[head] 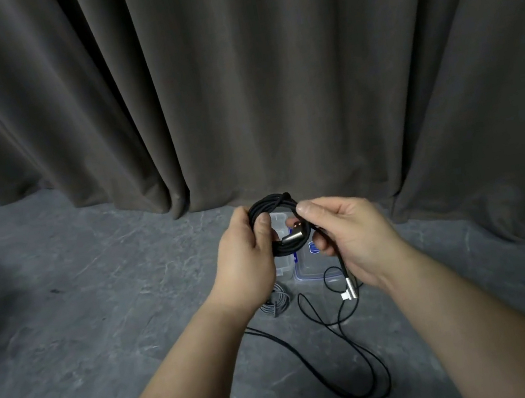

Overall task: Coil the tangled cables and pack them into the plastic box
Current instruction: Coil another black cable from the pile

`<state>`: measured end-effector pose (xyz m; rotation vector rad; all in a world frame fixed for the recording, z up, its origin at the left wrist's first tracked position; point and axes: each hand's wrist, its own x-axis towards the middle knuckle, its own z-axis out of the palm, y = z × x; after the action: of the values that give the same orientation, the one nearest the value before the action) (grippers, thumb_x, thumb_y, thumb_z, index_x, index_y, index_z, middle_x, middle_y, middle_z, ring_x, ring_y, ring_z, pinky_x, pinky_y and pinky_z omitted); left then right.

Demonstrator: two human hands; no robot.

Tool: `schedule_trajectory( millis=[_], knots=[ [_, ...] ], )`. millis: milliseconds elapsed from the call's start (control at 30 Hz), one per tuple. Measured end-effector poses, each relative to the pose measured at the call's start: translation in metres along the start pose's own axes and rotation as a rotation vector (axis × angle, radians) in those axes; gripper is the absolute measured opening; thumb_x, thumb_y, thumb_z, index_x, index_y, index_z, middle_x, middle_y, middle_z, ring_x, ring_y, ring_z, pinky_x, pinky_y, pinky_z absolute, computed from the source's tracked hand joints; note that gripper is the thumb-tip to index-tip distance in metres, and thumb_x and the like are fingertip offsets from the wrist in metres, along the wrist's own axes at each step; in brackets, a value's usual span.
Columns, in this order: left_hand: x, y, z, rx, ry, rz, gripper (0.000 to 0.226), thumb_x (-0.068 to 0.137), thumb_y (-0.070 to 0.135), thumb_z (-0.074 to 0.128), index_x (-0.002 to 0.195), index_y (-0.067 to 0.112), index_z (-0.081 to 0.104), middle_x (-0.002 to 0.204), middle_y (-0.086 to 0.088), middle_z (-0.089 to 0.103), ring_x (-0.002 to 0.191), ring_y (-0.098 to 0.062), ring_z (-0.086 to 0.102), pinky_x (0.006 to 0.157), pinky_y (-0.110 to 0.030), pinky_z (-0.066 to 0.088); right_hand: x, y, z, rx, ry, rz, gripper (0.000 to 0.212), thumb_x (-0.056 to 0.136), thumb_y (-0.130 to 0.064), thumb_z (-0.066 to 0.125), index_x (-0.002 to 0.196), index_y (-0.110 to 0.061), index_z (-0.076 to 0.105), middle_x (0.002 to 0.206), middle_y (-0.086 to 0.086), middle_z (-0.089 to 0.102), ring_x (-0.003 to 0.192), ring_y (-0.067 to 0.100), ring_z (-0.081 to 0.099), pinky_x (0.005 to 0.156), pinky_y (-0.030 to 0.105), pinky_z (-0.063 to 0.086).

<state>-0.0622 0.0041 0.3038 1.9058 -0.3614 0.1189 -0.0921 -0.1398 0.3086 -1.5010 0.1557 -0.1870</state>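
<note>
The black cable coil point(277, 225) is held in the air between both hands, above the plastic box point(310, 262) on the floor point(102, 329). The coil stands roughly upright, its ring facing the camera. An angled metal plug point(292, 238) lies across the lower part of the ring.

The left hand point(247, 260) grips the left side of the coil, fingers curled behind the strands and thumb pressed on the front. The right hand point(347, 236) pinches the right side of the coil between thumb and forefinger. The cable's free tail runs down through the right palm and ends in a second angled plug point(347, 289) that hangs just below the hand.

The relation that governs the next move: the uncoiled tail lies on the right-hand side, its long axis near vertical, so the right hand is judged the one to feed the last turn while the left hand holds the ring.

Beyond the coil, the box lies near and below, partly hidden by the hands. A grey coiled cable point(276, 302) rests on the floor left of the box. A loose black cable point(343, 359) trails across the floor toward the camera. A dark curtain point(234, 82) closes the far side.
</note>
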Motion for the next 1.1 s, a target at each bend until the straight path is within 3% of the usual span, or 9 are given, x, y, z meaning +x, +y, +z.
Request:
schedule_trajectory(
  millis=[133, 233, 400, 500, 600, 733, 900, 1033, 1100],
  knots=[
    [-0.002, 0.002, -0.001, -0.026, -0.105, -0.029, 0.019, 0.1, 0.026, 0.047, 0.096, 0.008, 0.051, 0.076, 0.004, 0.058, 0.065, -0.002, 0.05, 0.065, -0.022, 0.045, 0.001, 0.003, 0.0, -0.01, 0.042, 0.029, 0.018, 0.093, -0.018, 0.06, 0.082, -0.012, 0.072, 0.076, 0.009, 0.071, 0.045, 0.009, 0.038, 0.043, 0.019, 0.03],
    [-0.001, 0.001, -0.002, 0.044, -0.107, -0.01, 0.024, 0.097, 0.031, 0.052, 0.097, 0.007, 0.053, 0.08, 0.004, 0.063, 0.071, -0.004, 0.057, 0.067, -0.02, 0.045, -0.001, 0.004, -0.001, -0.03, 0.005, -0.011, 0.024, 0.093, -0.017, 0.06, 0.074, -0.01, 0.073, 0.064, 0.015, 0.053, 0.046, 0.013, 0.03, 0.043, 0.022, 0.024],
    [0.0, -0.002, -0.002, 0.106, -0.007, -0.001, 0.022, 0.096, 0.033, 0.054, 0.091, 0.012, 0.056, 0.081, 0.002, 0.066, 0.076, -0.01, 0.061, 0.067, -0.022, 0.046, -0.008, -0.004, -0.002, -0.108, -0.045, -0.091, 0.015, 0.094, -0.008, 0.057, 0.087, -0.005, 0.07, 0.039, -0.014, 0.047, 0.036, -0.001, 0.042, 0.043, 0.007, 0.033],
    [-0.001, 0.001, -0.001, 0.034, -0.016, -0.023, 0.021, 0.099, 0.033, 0.049, 0.083, 0.02, 0.054, 0.073, 0.007, 0.061, 0.065, 0.0, 0.055, 0.061, -0.013, 0.042, -0.008, -0.01, -0.003, -0.046, -0.102, -0.055, 0.013, 0.094, -0.002, 0.054, 0.098, -0.003, 0.067, 0.063, -0.007, 0.066, 0.038, -0.002, 0.047, 0.044, 0.007, 0.036],
    [-0.004, 0.005, 0.001, -0.081, -0.023, -0.068, 0.028, 0.1, 0.033, 0.045, 0.077, 0.018, 0.051, 0.065, 0.008, 0.053, 0.054, 0.001, 0.046, 0.056, -0.015, 0.039, -0.006, -0.009, -0.004, 0.01, -0.148, 0.031, 0.024, 0.096, -0.005, 0.052, 0.117, -0.003, 0.063, 0.084, 0.001, 0.072, 0.041, 0.002, 0.032, 0.042, 0.014, 0.03],
    [-0.004, 0.007, 0.003, -0.177, -0.047, -0.103, 0.032, 0.101, 0.031, 0.044, 0.074, 0.016, 0.048, 0.057, 0.013, 0.048, 0.051, -0.002, 0.042, 0.057, -0.021, 0.037, -0.001, -0.007, -0.006, 0.071, -0.182, 0.074, 0.024, 0.098, -0.007, 0.048, 0.118, -0.005, 0.062, 0.075, 0.001, 0.064, 0.041, 0.003, 0.026, 0.041, 0.015, 0.028],
    [0.001, 0.008, -0.002, -0.152, -0.124, -0.125, 0.029, 0.097, 0.03, 0.053, 0.086, 0.006, 0.066, 0.072, 0.002, 0.059, 0.063, -0.002, 0.049, 0.063, -0.014, 0.04, 0.0, -0.007, -0.011, 0.041, -0.133, 0.019, 0.025, 0.099, -0.005, 0.045, 0.099, -0.015, 0.068, 0.067, 0.002, 0.055, 0.039, 0.002, 0.028, 0.041, 0.015, 0.028],
    [0.002, 0.009, -0.005, -0.17, -0.097, -0.107, 0.009, 0.092, 0.023, 0.063, 0.092, 0.022, 0.072, 0.084, 0.011, 0.07, 0.078, -0.004, 0.064, 0.076, -0.014, 0.046, -0.001, -0.01, -0.014, -0.021, -0.167, 0.005, 0.027, 0.099, -0.003, 0.044, 0.1, -0.015, 0.068, 0.064, 0.0, 0.056, 0.039, 0.001, 0.028, 0.041, 0.015, 0.026],
    [0.001, 0.01, -0.006, -0.177, -0.051, -0.051, 0.02, 0.091, 0.017, 0.065, 0.109, 0.026, 0.067, 0.086, 0.01, 0.072, 0.083, -0.003, 0.067, 0.08, -0.015, 0.05, -0.002, -0.014, -0.015, -0.043, -0.18, 0.003, 0.028, 0.1, -0.002, 0.042, 0.098, -0.015, 0.067, 0.068, 0.003, 0.055, 0.036, -0.001, 0.036, 0.041, 0.011, 0.031]
  ],
)
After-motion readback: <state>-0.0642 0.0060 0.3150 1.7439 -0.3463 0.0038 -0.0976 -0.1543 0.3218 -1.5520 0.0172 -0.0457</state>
